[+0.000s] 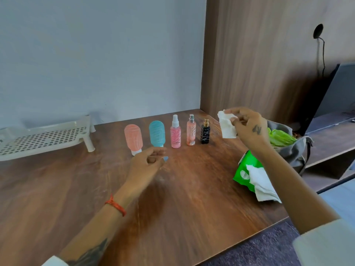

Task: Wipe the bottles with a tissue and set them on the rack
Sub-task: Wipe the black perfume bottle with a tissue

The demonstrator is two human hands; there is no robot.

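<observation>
Five bottles stand upright in a row on the table (184, 198), long axes vertical, none yet on the rack (44, 139), which sits well to the left of the row near the wall. From the rack outward the row reads: salmon bottle (133, 138), blue bottle (157, 133), pink spray bottle (175, 133), slim pink bottle (191, 132), black bottle (205, 132). The left hand (148, 163) hovers just in front of the blue bottle, between it and the salmon bottle, fingers loosely curled and holding nothing; it hides the blue bottle's base. The right hand (247, 127) is raised just right of the black bottle and pinches a crumpled tissue (227, 125) between thumb and fingertips. The tissue pack (247, 171) lies farther from the rack than the row, toward the table's near right edge, with a bag (292, 148) behind it. Judged from this layout, the left hand is the nearer one to the blue and salmon bottles and also lies on the rack side, so it would take a bottle by its upright body while the right brings the tissue across
</observation>
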